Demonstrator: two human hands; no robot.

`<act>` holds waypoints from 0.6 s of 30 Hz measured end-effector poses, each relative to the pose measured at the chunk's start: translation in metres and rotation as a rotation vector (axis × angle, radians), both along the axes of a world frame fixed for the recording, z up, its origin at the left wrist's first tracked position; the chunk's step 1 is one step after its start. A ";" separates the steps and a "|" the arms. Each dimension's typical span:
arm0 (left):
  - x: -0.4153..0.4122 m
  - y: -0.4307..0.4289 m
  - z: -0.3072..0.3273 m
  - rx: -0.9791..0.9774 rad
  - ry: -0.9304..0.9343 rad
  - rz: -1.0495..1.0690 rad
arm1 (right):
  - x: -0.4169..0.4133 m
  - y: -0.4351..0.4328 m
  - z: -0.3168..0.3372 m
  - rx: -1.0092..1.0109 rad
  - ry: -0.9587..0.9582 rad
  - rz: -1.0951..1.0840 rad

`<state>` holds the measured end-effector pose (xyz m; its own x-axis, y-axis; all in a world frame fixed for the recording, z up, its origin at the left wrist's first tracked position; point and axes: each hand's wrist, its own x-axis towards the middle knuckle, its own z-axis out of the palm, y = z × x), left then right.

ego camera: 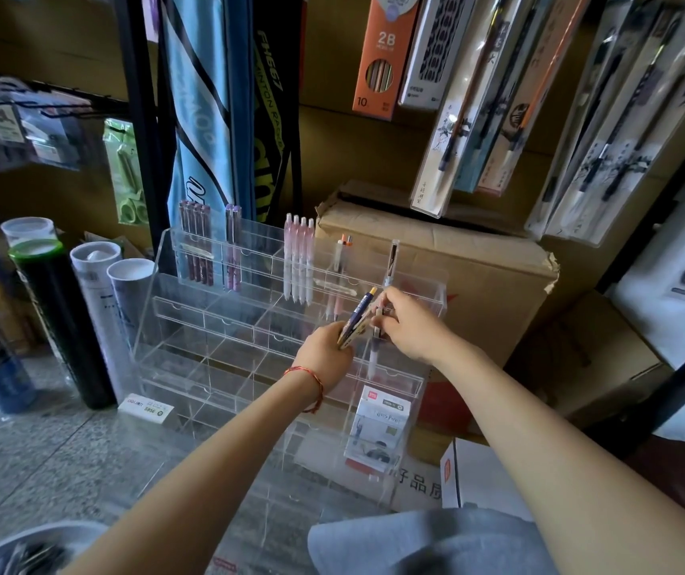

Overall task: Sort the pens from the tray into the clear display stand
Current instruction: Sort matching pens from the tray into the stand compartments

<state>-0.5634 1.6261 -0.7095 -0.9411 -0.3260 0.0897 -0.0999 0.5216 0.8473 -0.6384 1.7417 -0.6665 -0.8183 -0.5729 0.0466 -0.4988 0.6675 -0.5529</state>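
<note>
A clear tiered display stand (208,338) stands on the floor in front of me. Its top row holds dark red pens (196,242), purple pens (233,251), pink-white pens (299,259), two orange-tipped pens (343,255) and a single dark-capped pen (391,259). My left hand (326,346) grips a small bundle of blue pens (355,317) with yellow tips. My right hand (409,325) pinches a clear-barrelled pen (375,346) upright over a right-hand compartment of the stand. The grey tray (42,541) with pens shows at the bottom left corner.
Several tall cylindrical tubes (96,292) stand left of the stand. A large cardboard box (457,276) sits behind it. A small boxed pen pack (378,425) fills a lower right slot. Packaged brushes (469,118) hang above. A white box (482,479) lies at lower right.
</note>
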 end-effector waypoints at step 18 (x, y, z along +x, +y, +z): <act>0.005 -0.003 0.003 0.188 0.088 -0.019 | 0.001 -0.009 -0.013 0.126 -0.127 0.007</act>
